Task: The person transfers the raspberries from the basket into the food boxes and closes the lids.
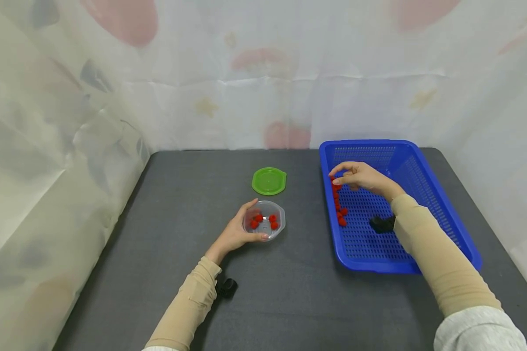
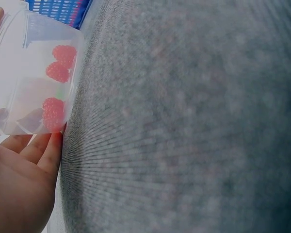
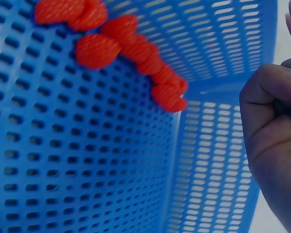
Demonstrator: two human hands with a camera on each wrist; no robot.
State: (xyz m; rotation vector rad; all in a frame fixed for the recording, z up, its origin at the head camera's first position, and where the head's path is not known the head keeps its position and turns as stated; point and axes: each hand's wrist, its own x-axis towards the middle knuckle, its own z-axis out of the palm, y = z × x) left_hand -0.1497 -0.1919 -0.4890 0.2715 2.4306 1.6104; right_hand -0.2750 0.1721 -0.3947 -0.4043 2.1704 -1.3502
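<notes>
"What is the left grip (image 1: 239,233) doing?"

"Its fingers and thumb curl round a clear container (image 1: 282,220), with red raspberries (image 1: 254,224) lying inside, just right of that grip."

"And the green lid (image 1: 269,181)?"

"Flat on the surface (image 1: 193,204), just beyond the left grip."

"The right grip (image 1: 361,176)?"

"It reaches into the blue basket (image 1: 369,251), fingers bent. More raspberries (image 1: 342,222) line the side wall left of it, running from its fingertips back toward the near side. Whether it pinches one, I cannot tell."
</notes>
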